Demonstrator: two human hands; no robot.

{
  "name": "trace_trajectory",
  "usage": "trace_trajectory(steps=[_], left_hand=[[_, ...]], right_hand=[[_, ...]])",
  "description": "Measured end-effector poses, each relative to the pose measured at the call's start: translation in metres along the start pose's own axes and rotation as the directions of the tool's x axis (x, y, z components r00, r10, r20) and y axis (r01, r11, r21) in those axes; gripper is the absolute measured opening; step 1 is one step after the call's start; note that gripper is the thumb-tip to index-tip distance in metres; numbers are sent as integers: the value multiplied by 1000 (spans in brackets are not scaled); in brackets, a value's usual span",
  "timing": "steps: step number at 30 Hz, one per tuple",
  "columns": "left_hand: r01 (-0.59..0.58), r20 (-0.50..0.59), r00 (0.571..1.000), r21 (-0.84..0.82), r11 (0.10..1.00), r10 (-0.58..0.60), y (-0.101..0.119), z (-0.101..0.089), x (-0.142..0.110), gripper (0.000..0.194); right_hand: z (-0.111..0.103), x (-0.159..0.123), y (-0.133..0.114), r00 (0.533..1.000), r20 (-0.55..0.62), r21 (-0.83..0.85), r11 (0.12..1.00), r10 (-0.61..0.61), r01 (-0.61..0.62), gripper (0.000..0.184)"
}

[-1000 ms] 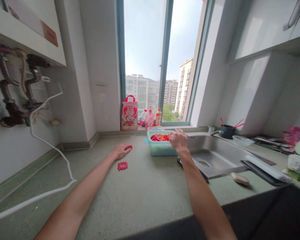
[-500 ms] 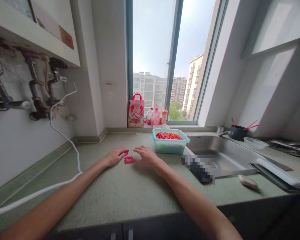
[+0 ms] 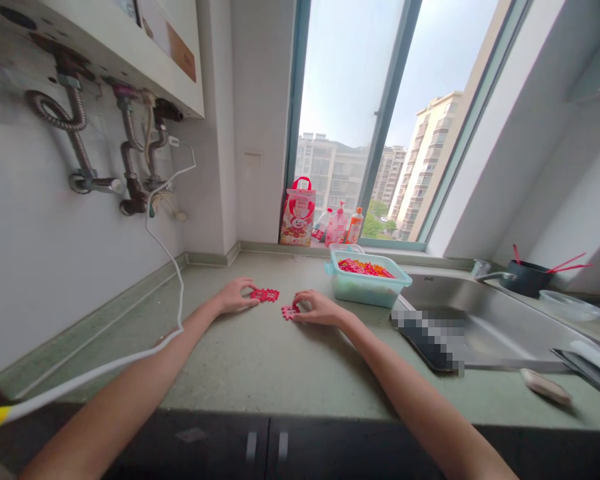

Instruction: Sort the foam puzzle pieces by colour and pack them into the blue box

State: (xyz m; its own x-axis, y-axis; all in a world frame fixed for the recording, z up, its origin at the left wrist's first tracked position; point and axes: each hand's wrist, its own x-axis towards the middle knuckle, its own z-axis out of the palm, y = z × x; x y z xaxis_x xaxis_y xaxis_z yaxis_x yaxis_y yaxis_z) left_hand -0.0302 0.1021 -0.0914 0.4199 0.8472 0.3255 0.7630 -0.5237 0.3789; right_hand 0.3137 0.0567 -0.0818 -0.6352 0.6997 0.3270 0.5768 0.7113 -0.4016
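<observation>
My left hand [image 3: 236,295] lies on the green countertop [image 3: 260,360], its curled fingers pinching a red interlocking piece [image 3: 266,294] that rests on the counter. My right hand [image 3: 317,308] sits just to the right, fingers pinched on a second red piece [image 3: 289,311]. The two pieces lie a short gap apart. Behind my right hand stands a pale blue plastic tub [image 3: 366,284] filled with several red and orange pieces.
A steel sink [image 3: 485,320] lies to the right with a dark pot [image 3: 525,278] behind it. A red bag [image 3: 298,213] and bottles [image 3: 341,227] stand on the window sill. A white cable [image 3: 105,363] runs across the counter's left side, under wall pipes [image 3: 125,147].
My right hand left the tub, came back left and closed on a red piece on the counter. The left hand's piece now shows at its fingertips. The view has turned left.
</observation>
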Motion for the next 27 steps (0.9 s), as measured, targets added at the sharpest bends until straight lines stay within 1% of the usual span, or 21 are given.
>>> trace_trajectory(steps=[3,5,6,9,12,14,16,18,20,22,24,27], left_hand=[[-48,-103,994,-54,997,42,8,6,3,61],[-87,-108,991,-59,994,80,13,10,6,62],[-98,-84,992,-46,994,94,15,12,9,61],[-102,48,994,32,994,100,16,15,16,54],[-130,141,983,63,989,121,13,15,23,52],[-166,153,976,41,985,158,13,15,25,52],[-190,144,972,6,982,187,17,16,25,51],[-195,151,969,-28,980,197,25,18,22,49],[-237,178,952,-80,968,248,37,22,17,47],[-269,186,939,-129,954,290,47,27,14,52],[-269,182,937,-162,949,297,54,32,14,56],[-257,177,941,-180,950,288,55,36,16,54]], right_hand=[[-3,-2,3,999,35,67,998,3,-6,40],[-4,-2,4,999,31,85,996,25,-27,40],[-3,-2,3,999,24,86,996,34,-36,40],[0,0,3,999,4,72,997,39,-39,38],[1,2,1,1000,-6,63,998,25,-24,34],[0,2,0,1000,-13,47,999,20,-19,32],[-2,1,-3,999,-45,4,1000,20,-20,35],[-5,1,-6,993,-116,-44,999,13,-18,42],[-4,1,-10,980,-201,-56,998,0,-12,47],[0,2,-14,966,-257,-41,999,8,-19,46],[8,4,-17,973,-230,-35,999,27,-36,43],[19,6,-18,990,-118,-43,996,73,-79,43]])
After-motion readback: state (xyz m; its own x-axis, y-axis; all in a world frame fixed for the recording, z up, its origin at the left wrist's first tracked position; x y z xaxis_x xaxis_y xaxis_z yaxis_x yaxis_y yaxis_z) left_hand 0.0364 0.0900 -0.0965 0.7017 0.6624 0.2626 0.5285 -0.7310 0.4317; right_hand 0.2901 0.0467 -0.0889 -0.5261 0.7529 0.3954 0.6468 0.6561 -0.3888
